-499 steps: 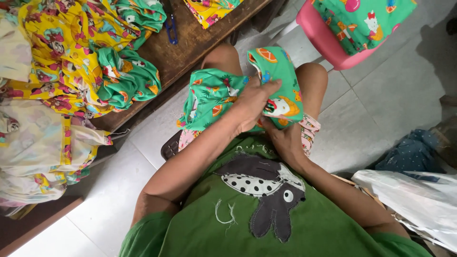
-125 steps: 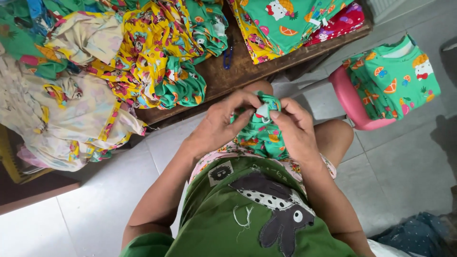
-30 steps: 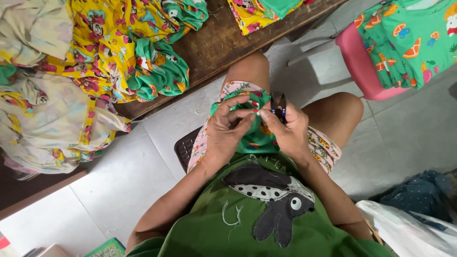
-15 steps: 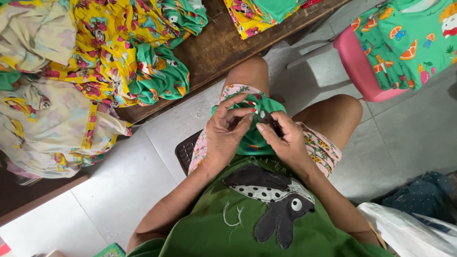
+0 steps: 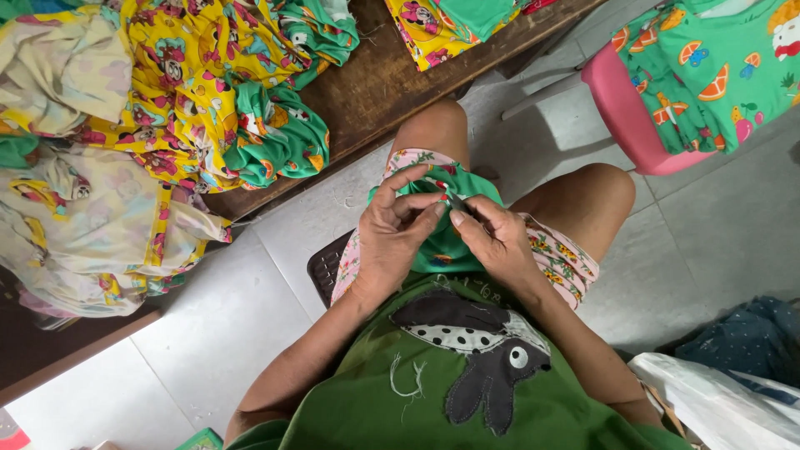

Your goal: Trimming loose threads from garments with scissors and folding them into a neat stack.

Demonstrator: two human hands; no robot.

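I sit with a small green printed garment (image 5: 440, 250) bunched on my lap. My left hand (image 5: 398, 233) pinches its top fold between thumb and fingers. Close against it, my right hand (image 5: 497, 243) pinches the same fold from the right, fingertips nearly touching the left thumb. A thin grey tip (image 5: 457, 202) shows between the two hands; I cannot tell what it is. Most of the garment is hidden under my hands.
A wooden table (image 5: 379, 79) ahead carries heaps of yellow and green printed clothes (image 5: 192, 92). A pink stool (image 5: 629, 117) at the right bears folded green garments (image 5: 717, 71). A white plastic bag (image 5: 725, 404) and dark blue cloth (image 5: 750, 333) lie at my right.
The dark tool that stood up in my right hand a second ago has dropped out of sight. Both hands have closed in on the garment's top fold.
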